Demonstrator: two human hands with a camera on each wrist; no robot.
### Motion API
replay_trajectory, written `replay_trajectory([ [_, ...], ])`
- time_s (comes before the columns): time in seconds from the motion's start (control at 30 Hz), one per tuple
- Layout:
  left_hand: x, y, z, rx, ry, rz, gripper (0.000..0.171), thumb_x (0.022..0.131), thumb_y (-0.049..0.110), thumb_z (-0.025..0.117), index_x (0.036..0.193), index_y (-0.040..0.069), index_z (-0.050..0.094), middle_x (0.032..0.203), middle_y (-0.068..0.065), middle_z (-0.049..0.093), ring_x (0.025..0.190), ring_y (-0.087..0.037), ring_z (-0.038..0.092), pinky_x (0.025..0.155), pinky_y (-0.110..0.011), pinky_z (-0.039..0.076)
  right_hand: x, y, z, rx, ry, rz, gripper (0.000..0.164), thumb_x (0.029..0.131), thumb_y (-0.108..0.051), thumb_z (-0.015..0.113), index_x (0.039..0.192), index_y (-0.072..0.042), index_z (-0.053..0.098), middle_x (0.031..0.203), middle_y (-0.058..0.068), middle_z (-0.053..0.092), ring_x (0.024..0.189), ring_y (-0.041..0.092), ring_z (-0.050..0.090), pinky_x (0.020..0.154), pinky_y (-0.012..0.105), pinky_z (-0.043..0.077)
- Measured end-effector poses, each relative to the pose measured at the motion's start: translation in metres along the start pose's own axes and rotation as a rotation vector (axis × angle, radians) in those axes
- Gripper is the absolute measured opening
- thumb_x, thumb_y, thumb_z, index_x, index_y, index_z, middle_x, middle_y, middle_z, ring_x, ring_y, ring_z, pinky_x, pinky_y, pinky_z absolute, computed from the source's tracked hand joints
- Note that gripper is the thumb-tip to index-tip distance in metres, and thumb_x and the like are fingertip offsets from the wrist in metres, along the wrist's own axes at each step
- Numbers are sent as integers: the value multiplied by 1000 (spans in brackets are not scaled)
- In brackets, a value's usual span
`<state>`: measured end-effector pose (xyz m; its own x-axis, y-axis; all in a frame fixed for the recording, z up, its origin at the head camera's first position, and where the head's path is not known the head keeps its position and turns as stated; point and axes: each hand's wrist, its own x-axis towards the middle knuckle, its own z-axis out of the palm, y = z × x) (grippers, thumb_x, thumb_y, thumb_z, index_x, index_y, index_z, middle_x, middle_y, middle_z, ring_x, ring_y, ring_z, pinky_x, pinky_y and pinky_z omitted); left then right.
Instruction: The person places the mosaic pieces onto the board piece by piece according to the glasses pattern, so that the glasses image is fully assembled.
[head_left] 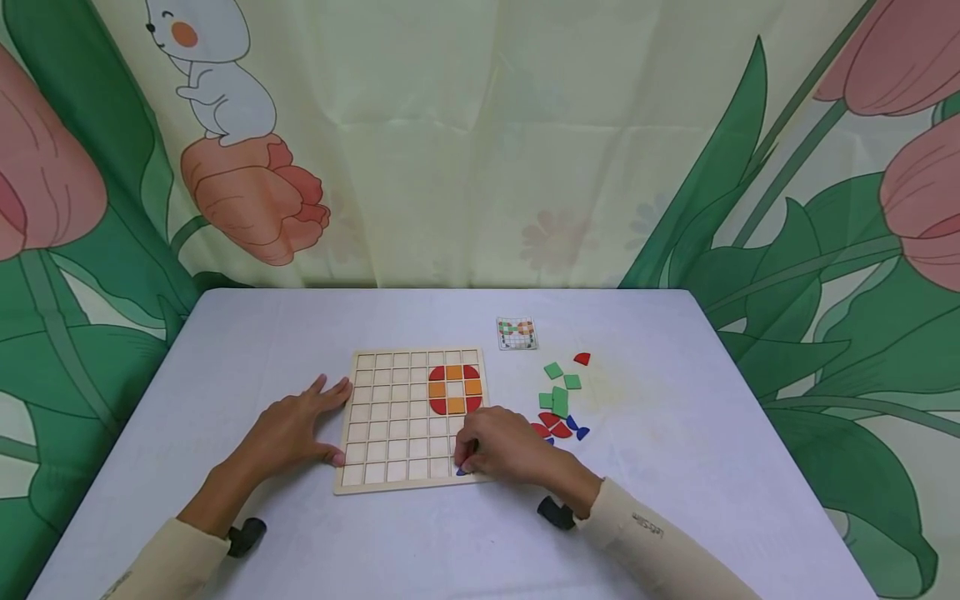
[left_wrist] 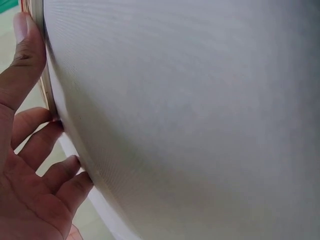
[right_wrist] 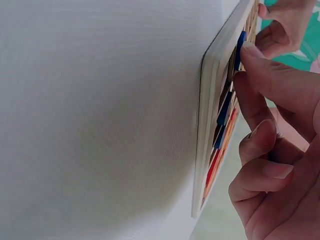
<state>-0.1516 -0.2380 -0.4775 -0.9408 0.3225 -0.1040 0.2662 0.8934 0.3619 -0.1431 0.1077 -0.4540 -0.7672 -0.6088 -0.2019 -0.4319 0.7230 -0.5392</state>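
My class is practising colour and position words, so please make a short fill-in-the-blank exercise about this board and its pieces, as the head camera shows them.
1. The left hand touches the ____ edge of the wooden board.
2. The right hand has its fingertips on a small piece coloured ____.
3. On the board, red corner pieces alternate with square pieces coloured ____.
4. The loose green pieces lie to the ____ of the board.

Missing words: left; blue; orange; right.
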Motion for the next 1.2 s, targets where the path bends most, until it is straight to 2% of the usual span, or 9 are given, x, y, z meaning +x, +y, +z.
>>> replay_trajectory([
  [0.13,0,-1,0,0,0,6,120,59,52,99,160,14,47,163,-31,41,133,-64,55,98,-71,52,-3,7,-1,40,34,18,12,87,-20,89,93,-28,82,84,-21,68,88,4,62,79,24,50],
  [0.3,0,-1,-1,0,0,2,120,59,52,99,160,14,48,162,-34,41,130,-65,56,96,-72,52,-7,17,-8,95,98,29,12,89,-18,87,98,-25,82,87,-18,70,92,7,63,82,28,51],
  [0.53,0,0,-1,-1,-1,-3,120,58,51,99,160,14,48,161,-37,40,129,-66,57,97,-71,52,-14,36,-21,78,204,47,15,90,-13,86,101,-22,82,85,-17,71,84,14,64,72,25,48],
  [0.7,0,0,-2,1,-2,-1,120,58,51,99,160,14,48,161,-37,40,127,-66,58,96,-71,52,-19,48,-31,80,265,115,17,88,-15,88,102,-23,82,85,-17,70,83,17,61,69,26,47],
  [0.9,-1,2,-2,6,-13,-13,121,58,51,100,160,14,47,162,-37,39,128,-66,57,97,-71,52,-21,63,-41,80,308,183,17,89,-16,88,104,-21,82,87,-14,71,83,17,59,71,27,49],
  [1.2,0,1,-3,-1,-11,-1,121,58,51,99,160,14,47,162,-37,39,129,-65,57,97,-71,52,-26,88,-54,92,343,235,17,89,-13,87,103,-19,81,89,-8,73,82,17,60,71,28,51],
])
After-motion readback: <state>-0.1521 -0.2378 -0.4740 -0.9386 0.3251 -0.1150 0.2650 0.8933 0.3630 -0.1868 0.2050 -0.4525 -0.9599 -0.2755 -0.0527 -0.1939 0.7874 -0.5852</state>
